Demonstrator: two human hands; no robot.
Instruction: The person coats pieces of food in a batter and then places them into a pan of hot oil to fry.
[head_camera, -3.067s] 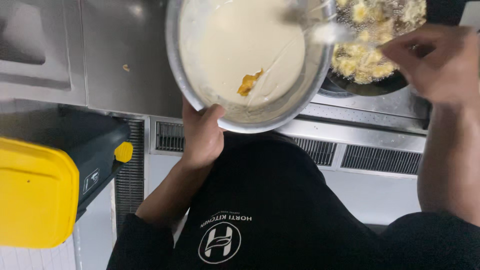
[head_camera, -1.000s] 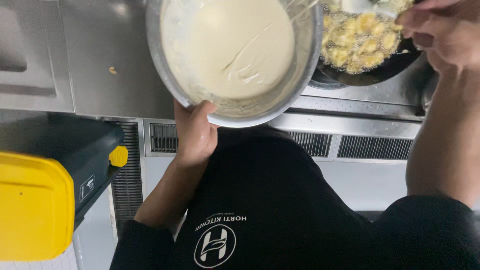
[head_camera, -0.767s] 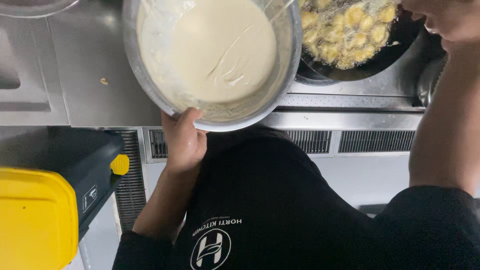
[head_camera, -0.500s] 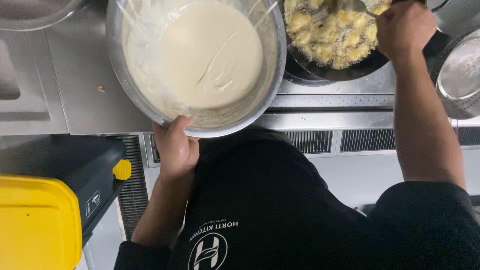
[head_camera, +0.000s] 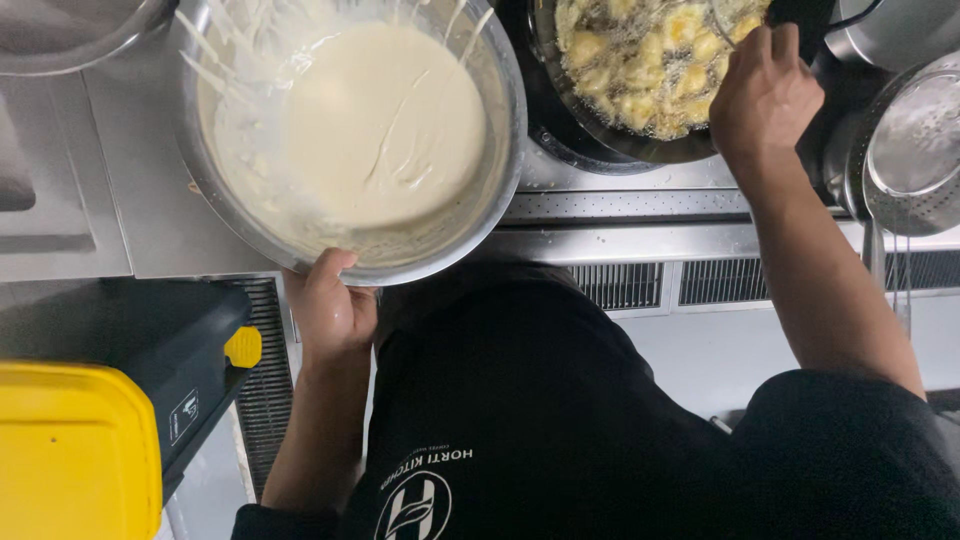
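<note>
My left hand (head_camera: 330, 305) grips the near rim of a large steel bowl (head_camera: 215, 200) that holds pale creamy batter (head_camera: 385, 125), with streaks up its sides. The bowl hangs over the steel counter's front edge. My right hand (head_camera: 762, 95) reaches over a dark frying pan (head_camera: 560, 140) where several yellow battered pieces (head_camera: 640, 60) sit in bubbling oil. Its fingers are closed around a thin utensil handle whose tip lies in the pan; I cannot see what kind of utensil it is.
A steel counter (head_camera: 130, 220) stretches left, with another steel bowl's rim (head_camera: 80, 30) at the top left. A steel strainer or pot (head_camera: 915, 140) stands at the right. A black and yellow bin (head_camera: 90, 440) sits low at the left. Vent grilles (head_camera: 700, 285) line the stove front.
The view has shifted so bowl and pan sit further left and lower. My right hand has dropped from the top right edge down over the pan. The orange piece seen in the batter is gone.
</note>
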